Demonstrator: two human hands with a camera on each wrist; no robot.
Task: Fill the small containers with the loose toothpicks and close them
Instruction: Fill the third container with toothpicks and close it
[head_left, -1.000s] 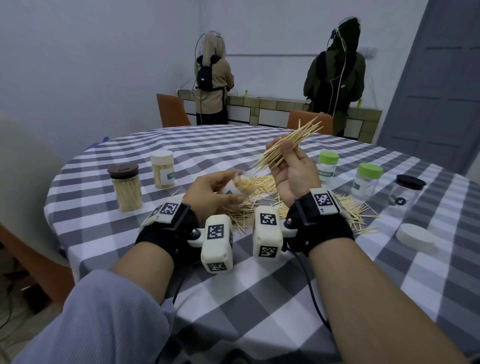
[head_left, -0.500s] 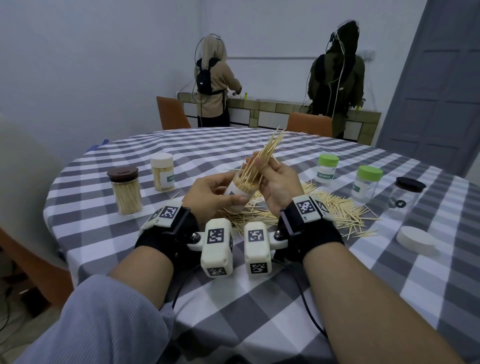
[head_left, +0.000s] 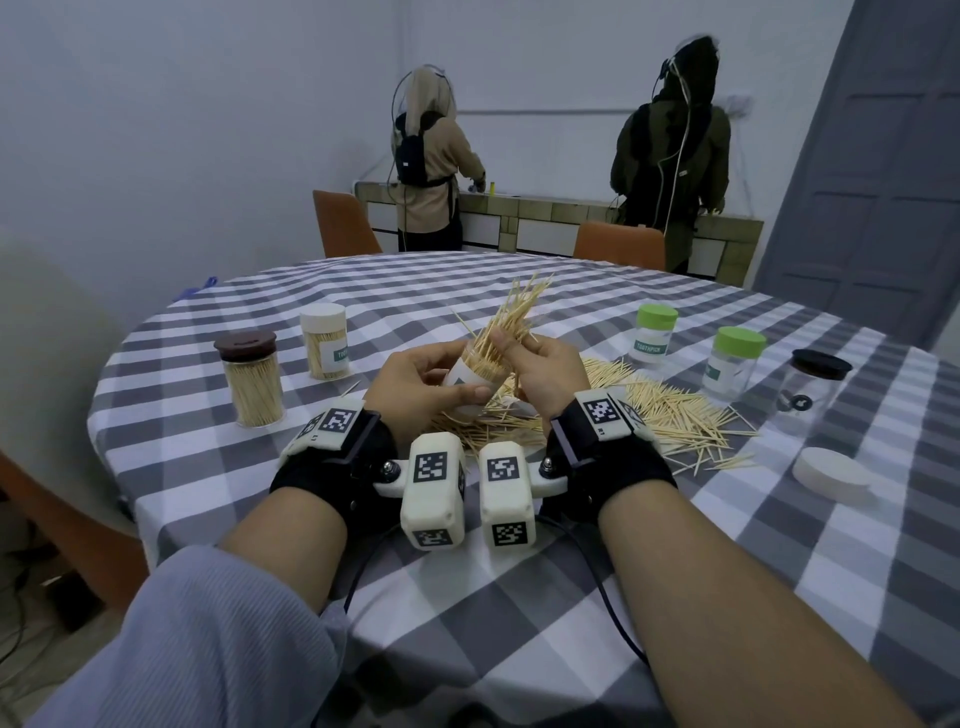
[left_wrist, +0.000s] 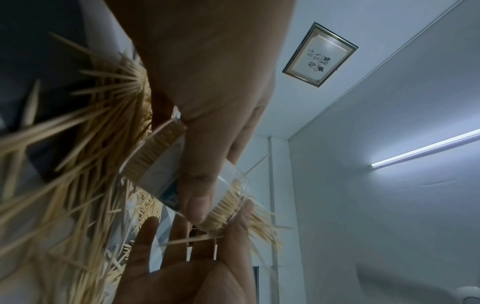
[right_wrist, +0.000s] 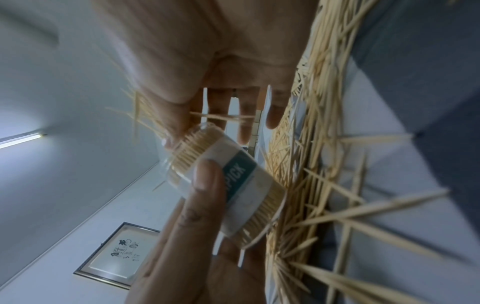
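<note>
The left hand (head_left: 415, 384) grips the jar (head_left: 470, 382), mouth tilted toward the right hand (head_left: 540, 376). Its thumb and fingers pinch the bundle (head_left: 511, 317), whose long axis runs into that mouth, over the table's (head_left: 571, 597) middle.

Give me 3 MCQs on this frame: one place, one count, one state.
1. Where does the loose white lid lie?
A. by the brown-lidded jar
B. on the table's right side
C. in the left hand

2. How many green-lidded jars?
A. one
B. two
C. four

3. The jar in the left hand is:
A. capped
B. empty
C. open, toothpicks sticking out

Key: 1 B, it lies right of the pile. 2 B, jars at and. 3 C, the right hand feeds a bundle in.
</note>
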